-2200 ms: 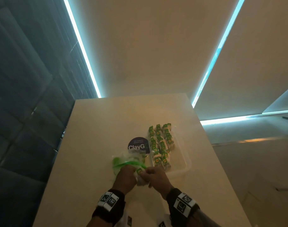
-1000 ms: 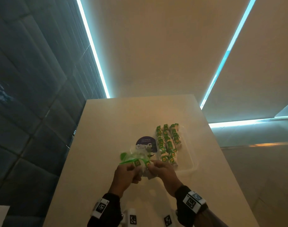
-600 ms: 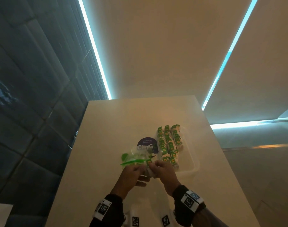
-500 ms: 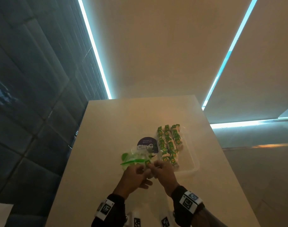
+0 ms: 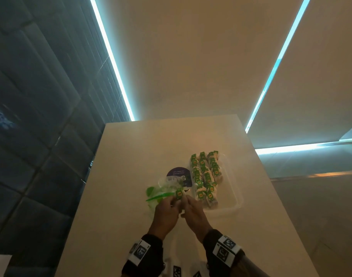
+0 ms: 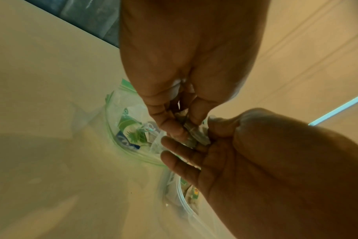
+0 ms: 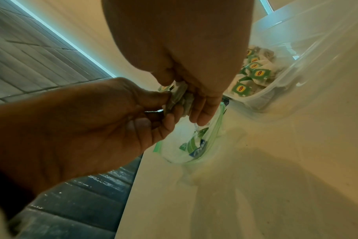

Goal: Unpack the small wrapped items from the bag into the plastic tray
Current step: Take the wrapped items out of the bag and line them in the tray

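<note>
Both your hands pinch one small green-labelled wrapped packet (image 5: 179, 194) above the clear green-zip plastic bag (image 5: 161, 191); the clear plastic tray (image 5: 234, 198) lies just right of it on the table (image 5: 131, 156), nearer your right hand (image 5: 195, 211). Left hand (image 5: 166, 213) also pinches it. The head view shows rows filling the tray's far part; the wrist views show each grip curled closed on the packet.

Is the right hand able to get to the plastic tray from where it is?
Probably yes: the right hand is beside the plastic tray, whose top is open, with nothing between them.
</note>
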`<state>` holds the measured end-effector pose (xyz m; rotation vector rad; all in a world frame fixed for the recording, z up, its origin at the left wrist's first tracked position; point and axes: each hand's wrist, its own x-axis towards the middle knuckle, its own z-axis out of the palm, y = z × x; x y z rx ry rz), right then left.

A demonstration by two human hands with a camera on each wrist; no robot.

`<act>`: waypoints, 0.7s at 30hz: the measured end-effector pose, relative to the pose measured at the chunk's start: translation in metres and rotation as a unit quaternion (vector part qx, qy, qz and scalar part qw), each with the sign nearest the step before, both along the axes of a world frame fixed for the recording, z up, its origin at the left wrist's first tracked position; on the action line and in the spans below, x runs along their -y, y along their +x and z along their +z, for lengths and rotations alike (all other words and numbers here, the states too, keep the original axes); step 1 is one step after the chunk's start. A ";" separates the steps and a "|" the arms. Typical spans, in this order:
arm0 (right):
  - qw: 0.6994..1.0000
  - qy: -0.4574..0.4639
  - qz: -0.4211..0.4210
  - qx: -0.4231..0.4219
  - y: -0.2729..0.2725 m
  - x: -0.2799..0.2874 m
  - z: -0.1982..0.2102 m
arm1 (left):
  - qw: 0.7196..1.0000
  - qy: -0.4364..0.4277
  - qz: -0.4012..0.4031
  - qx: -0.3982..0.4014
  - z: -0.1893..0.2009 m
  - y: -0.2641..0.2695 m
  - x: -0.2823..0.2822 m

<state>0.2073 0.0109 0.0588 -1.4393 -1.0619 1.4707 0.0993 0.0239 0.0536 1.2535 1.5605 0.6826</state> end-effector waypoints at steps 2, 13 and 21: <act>1.000 0.003 0.002 0.005 0.003 -0.002 0.000 | 1.000 0.000 0.000 -0.006 -0.001 0.000 -0.002; 1.000 -0.014 -0.001 0.010 0.037 -0.010 0.015 | 0.996 0.027 0.052 0.074 0.006 -0.005 -0.008; 0.992 -0.037 -0.093 0.075 0.096 -0.036 0.021 | 0.998 -0.036 -0.045 -0.003 0.001 -0.020 -0.005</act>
